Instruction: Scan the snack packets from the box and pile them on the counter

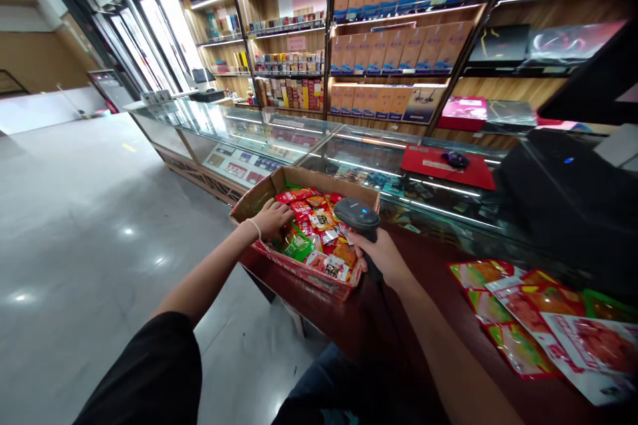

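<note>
My right hand point(383, 257) is wrapped round the handle of a black barcode scanner point(356, 212). The scanner's head, with a small blue light, hangs over the right side of an open cardboard box point(304, 275). Inside the box lie many snack packets point(323, 219) in red, orange, white and green. My left hand point(273, 219) reaches over the box's left side, its fingers stretched out onto the packets; I see no packet lifted in it. A green packet point(298, 244) lies just below those fingers. The left fingertips are partly hidden.
More snack packets point(538, 319) are spread on the dark red counter point(419, 319) at the right. Behind the box runs a glass display case point(239, 129), with a mouse point(455, 159) on a red mat point(423, 161). A black checkout machine point(563, 192) stands at the right.
</note>
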### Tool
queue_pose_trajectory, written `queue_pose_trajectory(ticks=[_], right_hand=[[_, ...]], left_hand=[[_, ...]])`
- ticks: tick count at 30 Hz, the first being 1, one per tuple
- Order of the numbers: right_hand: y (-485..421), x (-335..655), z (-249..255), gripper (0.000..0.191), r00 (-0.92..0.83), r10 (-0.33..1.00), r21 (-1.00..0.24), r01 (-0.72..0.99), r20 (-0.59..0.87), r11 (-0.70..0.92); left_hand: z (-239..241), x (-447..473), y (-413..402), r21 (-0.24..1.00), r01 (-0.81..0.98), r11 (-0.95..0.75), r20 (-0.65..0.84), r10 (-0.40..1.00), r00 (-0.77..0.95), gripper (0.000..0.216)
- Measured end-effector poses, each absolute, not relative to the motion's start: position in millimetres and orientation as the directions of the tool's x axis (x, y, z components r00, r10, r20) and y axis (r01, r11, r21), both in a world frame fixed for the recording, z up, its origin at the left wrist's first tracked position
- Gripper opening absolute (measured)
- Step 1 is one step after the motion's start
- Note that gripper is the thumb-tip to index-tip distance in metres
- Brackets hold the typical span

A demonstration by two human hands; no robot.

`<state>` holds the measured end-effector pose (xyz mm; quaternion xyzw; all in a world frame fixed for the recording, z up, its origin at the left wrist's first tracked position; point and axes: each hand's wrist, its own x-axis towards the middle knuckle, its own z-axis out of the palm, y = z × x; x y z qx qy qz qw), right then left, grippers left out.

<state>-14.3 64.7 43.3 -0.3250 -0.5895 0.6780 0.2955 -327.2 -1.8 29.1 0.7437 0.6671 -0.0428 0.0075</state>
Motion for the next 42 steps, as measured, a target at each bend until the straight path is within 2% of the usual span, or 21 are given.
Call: queue_pose_trajectory(ticks=[2, 5, 7, 9, 11, 13, 14, 17, 21, 27, 31, 34, 39, 42], right_hand=[[63, -13, 47, 0.036, -0.62, 0.779, -0.99, -0.022, -0.093, -0.136], [60, -12, 53, 0.033, -0.613, 0.787, -0.994, -0.023, -0.074, -0.111], [58, -11, 55, 0.032, -0.605, 0.794, -0.995, -0.027, -0.061, -0.097], [57, -8, 56, 0.034, -0.589, 0.806, -0.995, -0.031, -0.06, -0.097], [56, -3, 56, 0.035, -0.57, 0.82, -0.995, -0.042, -0.052, -0.093], [55, 4, 58, 0.037, -0.552, 0.833, -0.996, -0.055, -0.032, -0.075], [55, 9, 58, 0.037, -0.542, 0.84, -0.996, -0.055, -0.024, -0.064], [52, 26, 60, 0.04, -0.507, 0.862, -1.0, -0.023, -0.005, -0.02], [47, 49, 60, 0.037, -0.494, 0.869, -1.0, 0.018, -0.008, 0.001], [33, 75, 62, 0.057, -0.532, 0.846, -0.997, 0.057, 0.006, 0.043], [25, 88, 63, 0.037, -0.525, 0.849, -0.982, 0.126, 0.055, 0.141], [21, 100, 62, 0.029, -0.514, 0.854, -0.98, 0.118, 0.076, 0.158], [17, 129, 50, 0.031, -0.453, 0.89, -0.99, 0.09, 0.056, 0.108], [18, 155, 37, 0.036, -0.326, 0.945, -0.997, 0.065, 0.016, 0.04]], left_hand=[[31, -325, 0, -0.013, 0.992, -0.128, -0.113, 0.986, 0.126, 0.056], [41, -327, 1, 0.143, 0.976, -0.162, -0.204, 0.961, 0.189, 0.026], [53, -328, -1, 0.289, 0.946, -0.143, -0.145, 0.971, 0.191, 0.02], [66, -327, -4, 0.485, 0.871, -0.074, 0.017, 0.997, 0.075, 0.023], [75, -320, -6, 0.738, 0.674, -0.018, 0.152, 0.978, -0.141, 0.029], [80, -308, -4, 0.941, 0.337, -0.03, 0.146, 0.935, -0.323, 0.034], [81, -301, -2, 0.987, 0.156, -0.049, 0.105, 0.92, -0.376, 0.035], [81, -277, 7, 0.971, -0.219, -0.092, -0.013, 0.899, -0.437, 0.032], [82, -252, 16, 0.926, -0.359, -0.115, -0.058, 0.897, -0.438, 0.028], [86, -227, 28, 0.917, -0.379, -0.12, -0.05, 0.911, -0.41, 0.026], [85, -212, 33, 0.92, -0.362, -0.146, -0.012, 0.916, -0.4, 0.031], [85, -202, 36, 0.928, -0.34, -0.151, 0.012, 0.925, -0.379, 0.035], [90, -173, 46, 0.955, -0.272, -0.121, 0.021, 0.939, -0.343, 0.038], [88, -143, 63, 0.974, -0.216, -0.071, 0.011, 0.963, -0.269, 0.042]])
